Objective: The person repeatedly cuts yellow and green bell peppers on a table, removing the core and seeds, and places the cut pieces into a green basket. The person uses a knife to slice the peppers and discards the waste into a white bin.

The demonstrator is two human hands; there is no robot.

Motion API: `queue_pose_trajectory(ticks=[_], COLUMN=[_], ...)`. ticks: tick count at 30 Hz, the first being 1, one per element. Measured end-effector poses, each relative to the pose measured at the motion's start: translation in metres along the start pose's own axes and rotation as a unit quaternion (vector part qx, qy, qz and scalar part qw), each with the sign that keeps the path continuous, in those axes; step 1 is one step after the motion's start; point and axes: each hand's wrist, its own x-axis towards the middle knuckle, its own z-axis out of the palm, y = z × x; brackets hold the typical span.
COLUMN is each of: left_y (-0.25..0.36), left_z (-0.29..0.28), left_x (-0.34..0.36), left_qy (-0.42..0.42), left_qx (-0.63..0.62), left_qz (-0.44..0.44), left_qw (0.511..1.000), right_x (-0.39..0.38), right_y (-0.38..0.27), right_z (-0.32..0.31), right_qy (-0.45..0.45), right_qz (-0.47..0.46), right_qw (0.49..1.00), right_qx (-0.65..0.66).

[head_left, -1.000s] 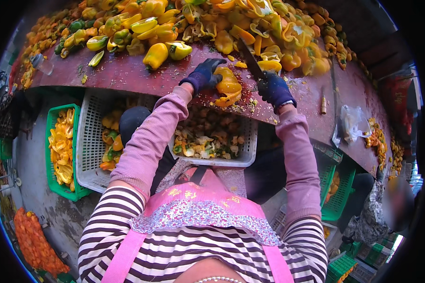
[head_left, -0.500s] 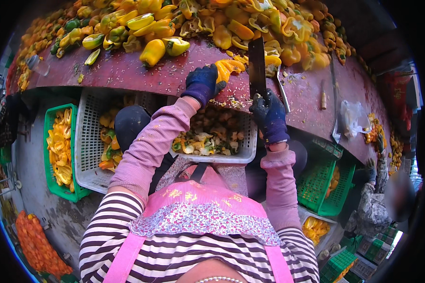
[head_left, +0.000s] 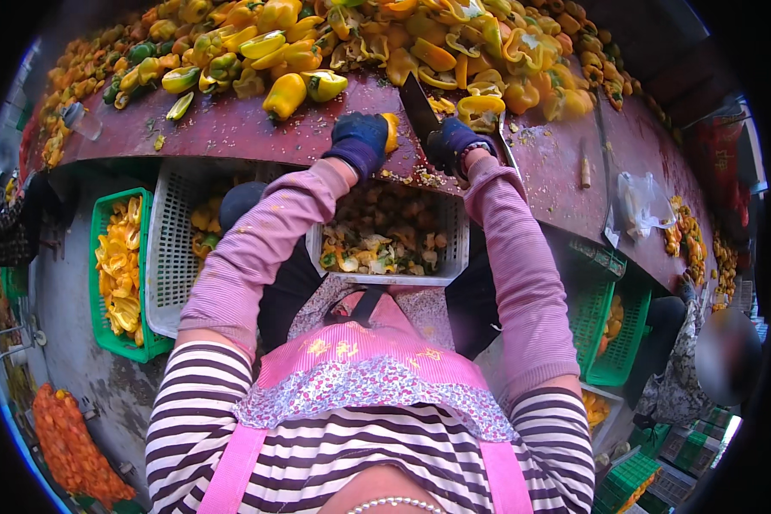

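Observation:
In a dark blue glove, my left hand [head_left: 360,144] is closed around a yellow bell pepper [head_left: 391,132]; only its right side shows past the fingers. My right hand [head_left: 454,147], gloved the same way, grips a knife whose broad dark blade [head_left: 419,110] points up and to the left. The blade stands just right of the pepper, apart from it. Both hands are over the front edge of the dark red table [head_left: 223,128], which is strewn with seeds. Below them a white crate [head_left: 456,240] holds pepper cores and scraps.
A big heap of yellow peppers [head_left: 304,51] covers the table's far side. A metal tool [head_left: 507,146] and a wooden-handled tool [head_left: 585,167] lie to the right, near a plastic bag [head_left: 641,206]. Green crates [head_left: 146,343] of peppers stand at floor level. Another person [head_left: 677,385] is at far right.
My right hand has moved left with the knife, and the blade has tilted left toward the pepper. My left hand has shifted slightly left, and less of the pepper shows now.

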Motion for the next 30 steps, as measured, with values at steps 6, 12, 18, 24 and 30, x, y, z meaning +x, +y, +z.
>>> queue_pose_trajectory(ticks=[6, 12, 18, 24, 30], left_y=[-0.163, -0.340, -0.284, -0.099, -0.012], left_z=[-0.094, -0.103, -0.065, -0.073, -0.027], left_x=[-0.098, -0.283, -0.219, 0.007, 0.070], left_qy=[0.085, 0.042, -0.014, 0.091, -0.009], left_qx=[0.108, 0.238, 0.099, -0.137, -0.202], left_qz=[-0.126, -0.530, -0.394, 0.018, 0.085], left_qw=[0.982, 0.813, 0.913, 0.986, 0.976], right_x=[-0.027, 0.022, 0.040, 0.040, 0.043], right_y=[0.098, 0.335, 0.274, 0.092, 0.096], right_z=[-0.052, -0.102, -0.082, -0.074, -0.067], right_qy=[0.177, 0.433, 0.337, 0.249, 0.386], right_qz=[-0.058, 0.012, -0.206, -0.045, -0.060], right_qw=[0.970, 0.844, 0.914, 0.953, 0.893], right_qx=[0.153, -0.317, -0.091, -0.166, -0.223])
